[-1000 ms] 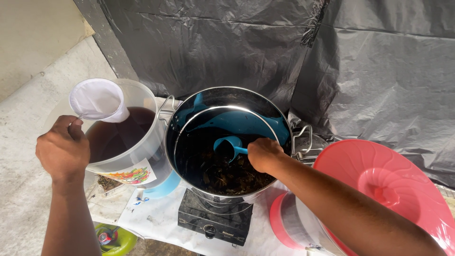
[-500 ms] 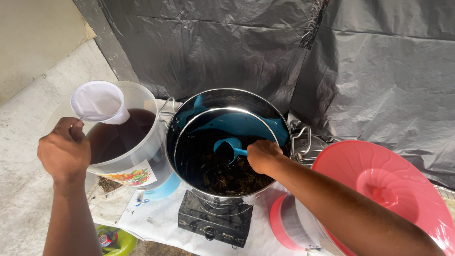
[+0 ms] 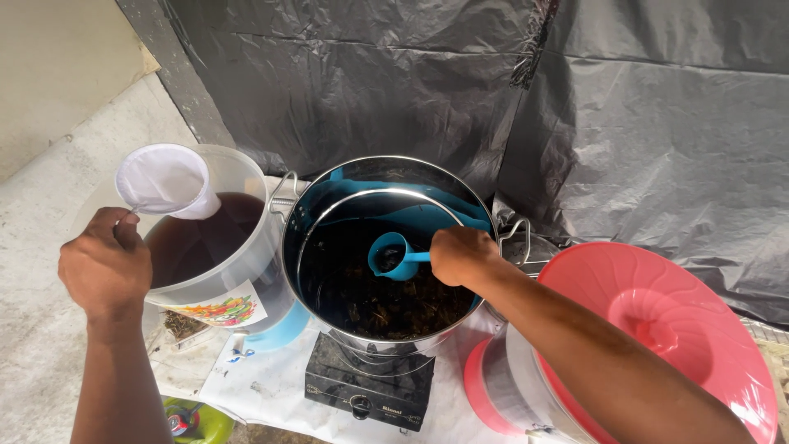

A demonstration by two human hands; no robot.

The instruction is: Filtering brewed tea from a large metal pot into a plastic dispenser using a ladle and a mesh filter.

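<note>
Steel pot [image 3: 329, 214] on the small black stove [image 3: 370, 390] is your landmark. Inside it, your right hand [image 3: 462, 255] has its fingers wrapped around the handle of a blue ladle [image 3: 392, 256], whose cup hangs just above dark liquid and leaves. Left of the pot, touching its side, stands a clear bucket [image 3: 238, 271] of dark liquid. Your left hand [image 3: 105, 267] fists the handle of a white cloth strainer [image 3: 163, 181] over that bucket. Right of the pot sits a pink lid [image 3: 657, 329].
</note>
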